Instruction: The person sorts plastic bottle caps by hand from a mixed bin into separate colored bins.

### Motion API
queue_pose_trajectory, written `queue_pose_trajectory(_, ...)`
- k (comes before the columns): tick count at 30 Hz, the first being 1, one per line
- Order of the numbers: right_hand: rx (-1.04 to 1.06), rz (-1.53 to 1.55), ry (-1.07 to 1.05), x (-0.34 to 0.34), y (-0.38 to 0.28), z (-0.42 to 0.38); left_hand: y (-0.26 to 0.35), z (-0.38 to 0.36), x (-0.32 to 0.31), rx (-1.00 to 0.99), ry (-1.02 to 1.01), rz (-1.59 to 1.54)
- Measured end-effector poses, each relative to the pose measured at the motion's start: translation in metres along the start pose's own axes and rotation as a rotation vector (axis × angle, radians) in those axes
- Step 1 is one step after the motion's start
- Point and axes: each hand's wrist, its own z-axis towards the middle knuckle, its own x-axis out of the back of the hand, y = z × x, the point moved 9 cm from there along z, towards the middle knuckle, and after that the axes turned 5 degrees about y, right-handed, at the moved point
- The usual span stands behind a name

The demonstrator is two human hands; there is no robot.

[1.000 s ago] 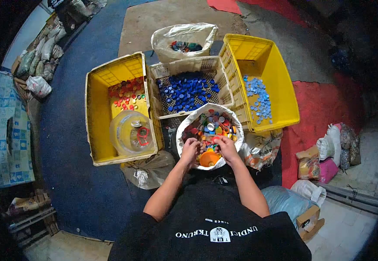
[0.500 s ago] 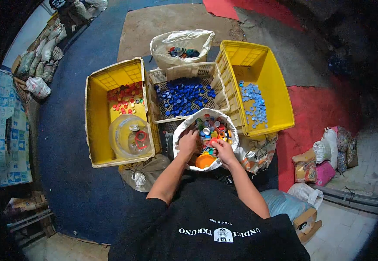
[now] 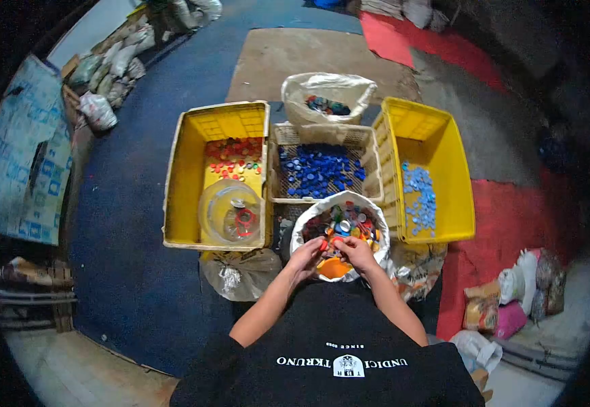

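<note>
Occupying the pinch of the left hand (image 3: pixel 304 260), a red cap (image 3: pixel 323 245) sits over the open white sack (image 3: pixel 300 233) of mixed caps (image 3: pixel 345 225). The right hand (image 3: pixel 357 255) pinches a second red cap (image 3: pixel 337 240) just beside it. Beyond, I observe a mesh crate (image 3: pixel 329 201) of dark-blue caps (image 3: pixel 317 171) between two yellow crates (image 3: pixel 186 190). The black shirt (image 3: pixel 349 319) reads "UNDICI TKRUNO" and "SINCE"; its year is unclear.

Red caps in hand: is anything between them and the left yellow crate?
Yes: past the red caps come the white sack's rim and the crate's right wall. A clear container sits in the crate's near end.
</note>
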Motion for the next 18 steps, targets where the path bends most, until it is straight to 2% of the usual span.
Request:
queue_pose_trajectory(3,0.121,-0.254,-0.1,-0.047,-0.032,0.027,0.04,-0.002,0.028,-0.149,0.08,-0.066)
queue_pose_trajectory(4,0.234,-0.231,-0.117,-0.07,-0.047,0.051,0.07,-0.001,0.032,-0.259,0.102,-0.012)
queue_pose_trajectory(5,0.175,-0.407,-0.136,-0.095,-0.09,0.052,0.11,-0.007,0.015,-0.406,0.008,-0.083)
queue_pose_trajectory(6,0.502,-0.38,-0.14,-0.125,-0.108,0.098,0.149,-0.001,0.027,-0.518,0.103,-0.055)
queue_pose_trajectory(7,0.63,-0.403,-0.088,-0.151,-0.166,0.085,0.193,-0.008,0.026,-0.668,0.173,-0.103)
queue_pose_trajectory(8,0.552,-0.239,-0.193,-0.183,-0.169,0.129,0.234,-0.015,0.02,-0.777,0.08,-0.039)
queue_pose_trajectory(9,0.376,-0.271,-0.312,-0.209,-0.183,0.145,0.261,-0.038,0.014,-0.756,0.174,-0.127)
queue_pose_trajectory(10,0.209,-0.164,-0.34,-0.226,-0.205,0.133,0.287,-0.021,0.041,-0.735,0.326,-0.199)
queue_pose_trajectory(11,0.149,-0.107,-0.373,-0.237,-0.219,0.129,0.298,-0.027,0.054,-0.741,0.326,-0.202)
queue_pose_trajectory(13,0.248,-0.044,-0.281,-0.237,-0.232,0.138,0.311,-0.031,0.079,-0.668,0.316,-0.3)
queue_pose_trajectory(14,0.244,-0.043,-0.279,-0.232,-0.227,0.139,0.31,-0.035,0.09,-0.705,0.3,-0.284)
queue_pose_trajectory(17,0.133,-0.036,-0.304,-0.196,-0.171,0.126,0.266,-0.039,0.119,-0.711,0.295,-0.095)
queue_pose_trajectory(18,0.174,0.003,-0.235,-0.173,-0.148,0.119,0.242,-0.039,0.13,-0.686,0.298,-0.089)
